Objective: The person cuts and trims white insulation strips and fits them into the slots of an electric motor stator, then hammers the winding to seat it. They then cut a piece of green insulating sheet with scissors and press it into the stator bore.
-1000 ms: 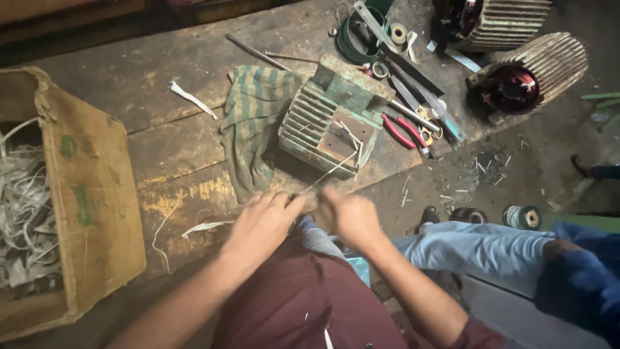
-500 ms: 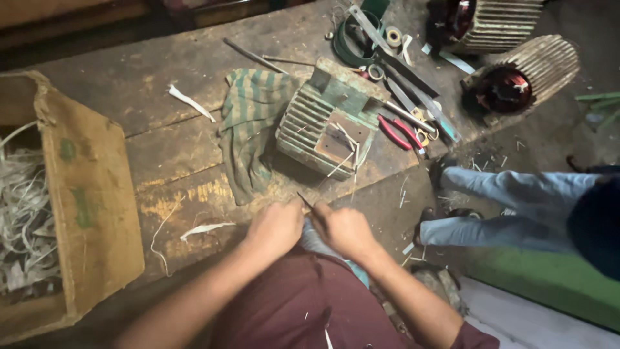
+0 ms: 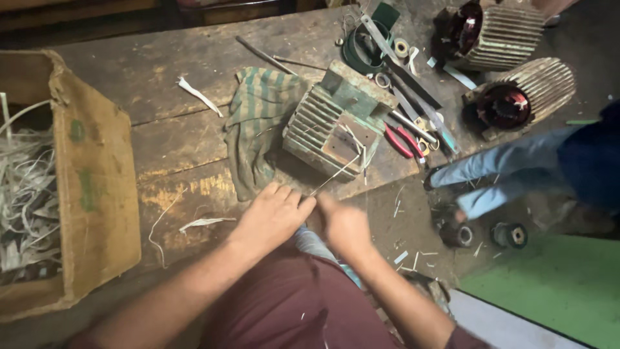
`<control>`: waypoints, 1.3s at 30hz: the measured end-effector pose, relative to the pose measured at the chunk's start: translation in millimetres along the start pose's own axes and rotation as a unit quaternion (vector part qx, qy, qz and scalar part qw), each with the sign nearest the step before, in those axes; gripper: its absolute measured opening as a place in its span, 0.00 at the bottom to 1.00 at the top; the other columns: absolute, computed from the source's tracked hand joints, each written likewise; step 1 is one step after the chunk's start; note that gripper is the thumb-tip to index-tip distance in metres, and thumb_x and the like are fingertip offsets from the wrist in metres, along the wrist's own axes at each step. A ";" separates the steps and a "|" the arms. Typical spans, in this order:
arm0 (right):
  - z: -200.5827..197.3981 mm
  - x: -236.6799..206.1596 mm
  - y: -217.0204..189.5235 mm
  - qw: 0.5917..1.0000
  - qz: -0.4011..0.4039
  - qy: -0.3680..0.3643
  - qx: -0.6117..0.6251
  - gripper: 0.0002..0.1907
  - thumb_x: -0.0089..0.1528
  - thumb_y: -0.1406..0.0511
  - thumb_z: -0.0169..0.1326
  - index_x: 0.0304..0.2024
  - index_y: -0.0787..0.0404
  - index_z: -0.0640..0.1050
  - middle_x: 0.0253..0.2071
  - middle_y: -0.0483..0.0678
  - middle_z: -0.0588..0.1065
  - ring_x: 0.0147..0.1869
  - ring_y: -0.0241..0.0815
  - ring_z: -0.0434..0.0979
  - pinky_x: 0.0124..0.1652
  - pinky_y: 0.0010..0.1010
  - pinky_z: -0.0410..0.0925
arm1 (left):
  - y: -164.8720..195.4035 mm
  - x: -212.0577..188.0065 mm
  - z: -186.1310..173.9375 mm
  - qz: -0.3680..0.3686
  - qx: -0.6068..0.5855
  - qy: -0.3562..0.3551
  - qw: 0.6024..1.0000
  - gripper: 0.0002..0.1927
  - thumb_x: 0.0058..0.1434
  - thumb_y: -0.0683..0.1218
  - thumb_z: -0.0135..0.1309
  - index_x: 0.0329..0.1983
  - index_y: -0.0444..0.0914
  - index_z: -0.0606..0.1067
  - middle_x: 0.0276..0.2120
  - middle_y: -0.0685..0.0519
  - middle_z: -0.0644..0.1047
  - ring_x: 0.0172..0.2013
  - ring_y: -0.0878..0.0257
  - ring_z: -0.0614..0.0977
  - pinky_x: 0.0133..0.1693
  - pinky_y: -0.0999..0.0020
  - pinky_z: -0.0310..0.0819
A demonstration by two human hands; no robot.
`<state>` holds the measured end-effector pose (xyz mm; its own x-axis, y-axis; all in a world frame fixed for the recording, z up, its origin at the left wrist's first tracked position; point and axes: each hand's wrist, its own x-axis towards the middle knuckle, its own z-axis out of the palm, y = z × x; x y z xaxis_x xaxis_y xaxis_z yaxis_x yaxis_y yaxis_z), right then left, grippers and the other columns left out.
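Hands at the workbench edge, working a thin pale strip.
Left hand (image 3: 274,216) and right hand (image 3: 345,226) pinch the strip (image 3: 332,176), which runs up to the finned motor housing (image 3: 336,126) on the striped cloth (image 3: 258,123).

A thin pale strip (image 3: 332,174) slants from the hands' fingertips up to the finned green motor housing (image 3: 336,126) (open end up), which rests tilted on the tabletop, partly on striped cloth.
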<state>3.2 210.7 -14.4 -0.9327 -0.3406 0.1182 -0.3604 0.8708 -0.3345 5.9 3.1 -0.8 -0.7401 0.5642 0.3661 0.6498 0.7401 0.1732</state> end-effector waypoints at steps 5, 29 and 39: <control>15.8 -11.4 14.5 0.997 0.075 0.003 -0.012 0.09 0.63 0.59 0.57 0.40 0.56 0.75 0.26 0.58 0.77 0.31 0.62 0.79 0.30 0.51 0.69 | 10.7 -3.6 -1.3 -0.023 0.030 -0.051 0.998 0.06 0.58 0.44 0.51 0.38 0.42 0.73 0.30 0.53 0.79 0.37 0.58 0.82 0.43 0.61 0.73; -28.2 -7.7 -8.9 0.997 0.065 0.000 -0.043 0.09 0.65 0.59 0.53 0.38 0.57 0.71 0.25 0.56 0.76 0.30 0.63 0.78 0.29 0.55 0.68 | 0.3 1.1 -14.6 -0.066 -0.147 -0.090 0.983 0.17 0.61 0.47 0.53 0.53 0.45 0.74 0.37 0.46 0.80 0.31 0.49 0.85 0.29 0.55 0.79; 7.8 -20.3 6.4 0.996 0.074 0.038 0.024 0.09 0.65 0.61 0.56 0.43 0.58 0.72 0.30 0.59 0.77 0.33 0.66 0.77 0.31 0.53 0.69 | 12.1 -12.9 -9.7 -0.122 -0.187 -0.051 0.974 0.18 0.57 0.41 0.52 0.53 0.43 0.74 0.39 0.47 0.79 0.43 0.48 0.83 0.41 0.54 0.78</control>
<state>19.9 220.4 -26.3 -0.9746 -0.1799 0.1335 -0.2190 0.8908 -0.3982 25.0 1.2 5.4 -0.8810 0.4361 0.1835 0.4567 0.6825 0.5706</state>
